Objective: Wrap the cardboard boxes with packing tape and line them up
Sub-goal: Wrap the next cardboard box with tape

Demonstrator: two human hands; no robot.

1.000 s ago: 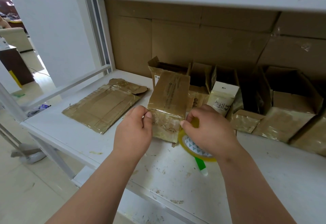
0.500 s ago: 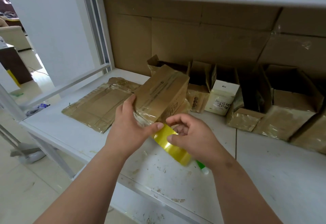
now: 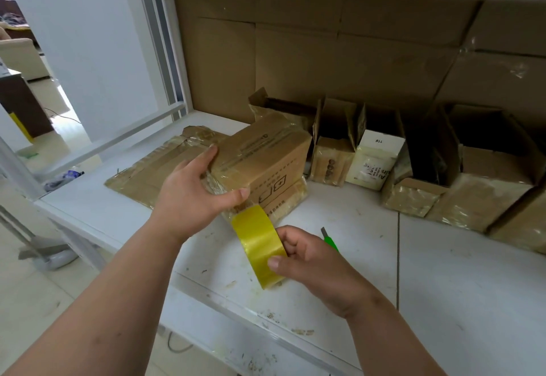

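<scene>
Head view. The wrapping step is in hand. The left hand grips the near end of the cardboard box, thumb laid along its lower front edge and fingers over the top, holding it tilted with its far lower edge at or near the bench. The right hand grips the roll of yellow packing tape, thumb on its outer face and fingers curled round its far side. The roll sits just below and in front of the box, its upper end meeting the box's near lower corner, where tape already shows glossy on the cardboard.

Judgement: a band is being run round the box. The next move calls for the left hand to turn the box while the right draws the roll round under tension, keeping the strip flat. A green cutter lies on the bench just behind the right hand, within reach for severing the strip.

Surface and room: the bench is white, scuffed and littered with scraps. Left of the box lies a flattened, taped cardboard sheet. Right of the box, along the cardboard-lined back wall, stands a row of boxes, some of them open. Beyond the bench's left end a pale floor and furniture show.
</scene>
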